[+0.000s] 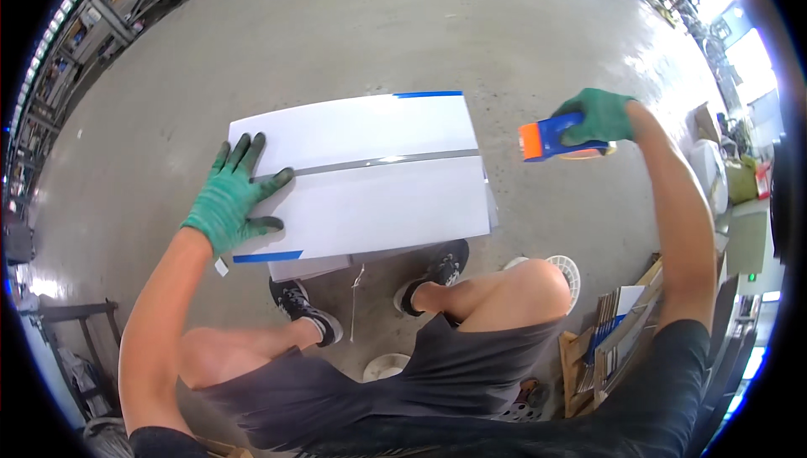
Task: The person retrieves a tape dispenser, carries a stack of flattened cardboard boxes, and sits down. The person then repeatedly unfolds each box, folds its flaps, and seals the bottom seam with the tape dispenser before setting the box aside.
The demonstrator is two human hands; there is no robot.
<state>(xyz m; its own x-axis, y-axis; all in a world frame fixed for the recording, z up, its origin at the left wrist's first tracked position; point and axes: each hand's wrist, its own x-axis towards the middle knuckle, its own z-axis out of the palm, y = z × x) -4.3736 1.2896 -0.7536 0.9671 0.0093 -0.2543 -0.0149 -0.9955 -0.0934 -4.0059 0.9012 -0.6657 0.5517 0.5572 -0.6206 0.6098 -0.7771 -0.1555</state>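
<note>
In front of my knees is a white cardboard box (387, 206) with blue strips on two opposite corners. A shiny strip of tape (395, 158) runs along the seam across its top and ends under my left fingers. My left hand (231, 197), in a green glove, lies spread on the box's left end, fingers apart. Off the box's right side, my gloved right hand (597, 117) grips a blue tape dispenser (551, 137) with an orange front. Part of a tape roll shows beneath that hand. The dispenser is apart from the box.
A wooden crate (576, 374) holding flat boards stands at my lower right. Beside my right knee is a white plastic basket (565, 277). A dark metal frame (80, 315) stands at the left, and shelving (109, 21) lines the far left. Grey concrete floor (378, 29) stretches ahead.
</note>
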